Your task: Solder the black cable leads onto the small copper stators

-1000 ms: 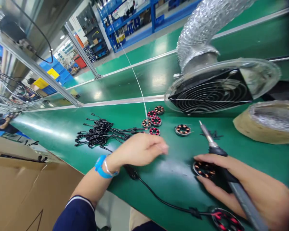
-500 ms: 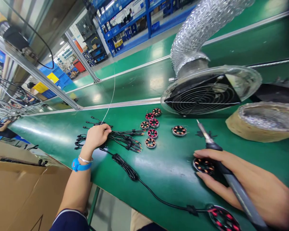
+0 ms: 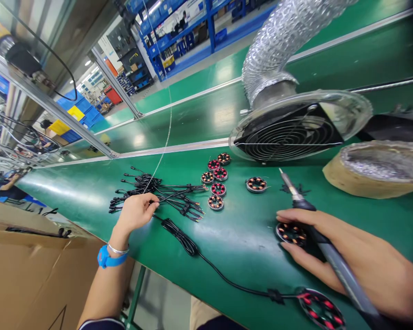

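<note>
My left hand (image 3: 139, 213), with a blue wristband, is closed in a pinch beside a pile of black cables (image 3: 141, 183). A thin solder wire (image 3: 168, 123) runs down into it; a dark cable passes at the fingertips, and I cannot tell if it is gripped too. My right hand (image 3: 358, 256) holds a soldering iron (image 3: 330, 256), tip pointing up and away. Its thumb and a finger also span a motor stator (image 3: 292, 234) with copper coils. Below lies a red-coil stator (image 3: 321, 309), joined to a bundled black cable (image 3: 181, 237).
Several loose stators (image 3: 218, 189) lie mid-bench, with one more copper stator (image 3: 256, 184) to their right. Beyond stand a fume fan (image 3: 285, 140) with a foil duct (image 3: 278, 50) and a foil-lined ring (image 3: 375, 176). A cardboard box (image 3: 30, 275) is at lower left.
My left hand has moved down toward me, off the cable pile, and the solder wire has shifted with it. My right hand keeps the iron and stator almost in place.
</note>
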`<state>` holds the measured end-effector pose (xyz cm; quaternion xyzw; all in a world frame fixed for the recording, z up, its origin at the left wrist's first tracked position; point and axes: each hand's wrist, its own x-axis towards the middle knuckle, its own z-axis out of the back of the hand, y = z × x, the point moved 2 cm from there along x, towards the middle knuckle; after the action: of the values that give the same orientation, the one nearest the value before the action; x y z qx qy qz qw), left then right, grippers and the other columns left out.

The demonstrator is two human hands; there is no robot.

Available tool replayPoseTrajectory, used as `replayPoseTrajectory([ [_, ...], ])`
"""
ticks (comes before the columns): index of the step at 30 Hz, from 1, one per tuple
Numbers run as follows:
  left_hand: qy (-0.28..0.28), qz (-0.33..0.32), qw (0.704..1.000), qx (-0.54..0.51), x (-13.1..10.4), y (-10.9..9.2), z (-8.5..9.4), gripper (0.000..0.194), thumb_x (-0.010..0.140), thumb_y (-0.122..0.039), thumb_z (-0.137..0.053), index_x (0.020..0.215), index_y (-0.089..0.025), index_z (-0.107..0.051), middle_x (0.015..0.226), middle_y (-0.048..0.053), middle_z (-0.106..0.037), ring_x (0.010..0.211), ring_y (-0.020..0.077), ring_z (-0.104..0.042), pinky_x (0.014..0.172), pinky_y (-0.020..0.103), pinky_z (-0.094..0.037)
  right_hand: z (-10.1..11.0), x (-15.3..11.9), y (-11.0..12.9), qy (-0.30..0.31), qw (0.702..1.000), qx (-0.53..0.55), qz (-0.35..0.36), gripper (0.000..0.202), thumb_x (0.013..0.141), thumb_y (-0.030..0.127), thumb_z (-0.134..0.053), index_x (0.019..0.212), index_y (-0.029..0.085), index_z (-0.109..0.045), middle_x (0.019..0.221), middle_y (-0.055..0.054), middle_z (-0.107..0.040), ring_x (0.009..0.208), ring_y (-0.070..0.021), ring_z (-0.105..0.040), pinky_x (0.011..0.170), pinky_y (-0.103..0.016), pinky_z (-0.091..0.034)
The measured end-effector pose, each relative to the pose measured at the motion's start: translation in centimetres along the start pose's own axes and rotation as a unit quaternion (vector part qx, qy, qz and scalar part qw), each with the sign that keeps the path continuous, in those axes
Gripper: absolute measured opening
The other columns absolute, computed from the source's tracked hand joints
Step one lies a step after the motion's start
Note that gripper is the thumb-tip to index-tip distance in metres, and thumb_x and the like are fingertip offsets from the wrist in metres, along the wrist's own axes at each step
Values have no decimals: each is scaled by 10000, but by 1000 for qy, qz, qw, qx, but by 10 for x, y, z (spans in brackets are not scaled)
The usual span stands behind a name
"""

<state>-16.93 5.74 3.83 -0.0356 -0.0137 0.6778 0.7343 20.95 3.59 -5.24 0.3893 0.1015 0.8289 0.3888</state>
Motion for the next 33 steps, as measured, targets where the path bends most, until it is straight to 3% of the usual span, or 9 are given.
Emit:
replayPoseTrajectory([
  [4, 35, -13, 999, 17, 10, -13, 6, 242, 844, -386, -557, 826, -207, -719, 496, -21, -544, 492, 151, -496, 529, 253, -283, -1, -1, -1, -9, 1000, -2, 11, 341, 912, 344, -526, 1217, 190, -536, 970, -69, -668, 734, -183, -677, 670, -282, -559],
  [9, 6, -9, 1000, 3, 39, -24, 0, 308, 906, -343, -439, 901, -198, -711, 604, 31, -631, 591, 198, -567, 577, 278, -314, 0, 2, 0, -19, 1000, -5, 19, 332, 910, 349, -525, 1192, 175, -547, 947, -72, -673, 723, -177, -681, 677, -275, -568],
  [11, 1, -10, 1000, -23, 54, -26, -2, 259, 866, -309, -499, 967, -212, -717, 640, 31, -661, 637, 208, -594, 605, 281, -343, 0, 4, 1, -20, 999, -6, 27, 327, 911, 349, -522, 1185, 172, -548, 939, -74, -673, 714, -175, -683, 682, -274, -572],
  [14, 6, -24, 996, -91, 73, -25, -4, 121, 724, -273, -670, 812, -233, -743, 589, 0, -656, 606, 191, -589, 597, 268, -363, 0, 6, 2, -18, 999, -8, 30, 328, 910, 348, -520, 1187, 174, -546, 932, -74, -671, 695, -175, -679, 676, -280, -575],
  [18, -85, -18, 973, -213, 85, -10, 5, 65, 636, -225, -735, 644, -198, -677, 540, -32, -613, 530, 137, -522, 549, 243, -341, 1, 5, 2, -13, 1000, -6, 23, 327, 906, 325, -529, 1198, 178, -536, 926, -71, -670, 704, -174, -680, 657, -274, -573],
  [20, -191, 4, 940, -284, 84, 7, 16, 88, 722, -262, -677, 700, -185, -640, 552, -44, -583, 514, 109, -477, 534, 228, -328, 2, 5, 3, -14, 1000, -2, 25, 321, 907, 305, -525, 1202, 177, -528, 939, -75, -671, 731, -176, -685, 661, -271, -572],
  [24, -371, 43, 820, -434, 73, 42, 40, 209, 883, -339, -514, 727, -203, -487, 432, -117, -295, 371, 72, -215, 425, 210, -208, 3, 4, 3, -15, 1000, 5, 22, 320, 907, 279, -520, 1212, 182, -519, 959, -76, -671, 747, -177, -685, 668, -272, -568],
  [28, -439, 35, 716, -542, 63, 55, 57, 232, 922, -345, -509, 745, -219, -431, 434, -124, -226, 352, 71, -170, 392, 211, -176, 2, 3, 3, -8, 1000, 8, 16, 340, 897, 270, -537, 1228, 193, -512, 978, -72, -671, 770, -185, -688, 688, -279, -568],
  [33, -521, -3, 625, -582, 53, 44, 81, 199, 976, -198, -419, 779, -221, -424, 451, -108, -211, 362, 77, -185, 395, 203, -180, 3, 6, 6, -11, 1000, 1, 12, 328, 904, 268, -520, 1222, 190, -508, 968, -70, -670, 761, -181, -685, 686, -280, -570],
])
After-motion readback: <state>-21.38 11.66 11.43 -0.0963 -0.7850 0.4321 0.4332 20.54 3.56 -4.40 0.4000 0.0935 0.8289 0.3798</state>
